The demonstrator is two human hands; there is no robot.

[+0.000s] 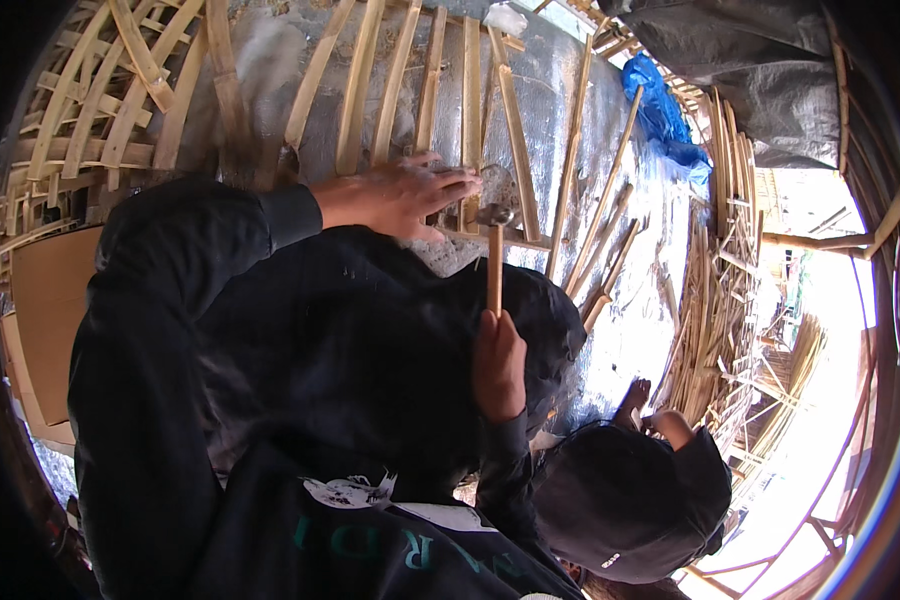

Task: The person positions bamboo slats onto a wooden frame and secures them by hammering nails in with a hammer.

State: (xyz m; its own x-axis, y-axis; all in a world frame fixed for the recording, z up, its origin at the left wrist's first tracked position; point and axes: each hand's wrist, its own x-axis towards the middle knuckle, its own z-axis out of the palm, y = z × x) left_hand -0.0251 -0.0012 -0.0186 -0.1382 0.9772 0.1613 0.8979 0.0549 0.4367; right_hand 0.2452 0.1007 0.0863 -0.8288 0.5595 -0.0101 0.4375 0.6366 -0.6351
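My right hand (499, 368) is closed around the wooden handle of a hammer (495, 262). The hammer stands upright in the view, its metal head beside the lower end of a pale wooden slat (471, 95). Reaching across from the left, my left hand (398, 196) has its fingers stretched out, with the tips at that same slat. Whether a nail is under the fingertips I cannot tell. A thin crosspiece (515, 240) runs under the slat ends, close to the hammer head.
More slats (360, 85) lie in a row on the silvery sheet (625, 370). A person in black (630, 500) crouches at lower right, near stacked wooden strips (715, 330). Crossed lattice panels (100, 100) stand at upper left, a cardboard box (55, 320) below. Blue plastic (660, 115) lies upper right.
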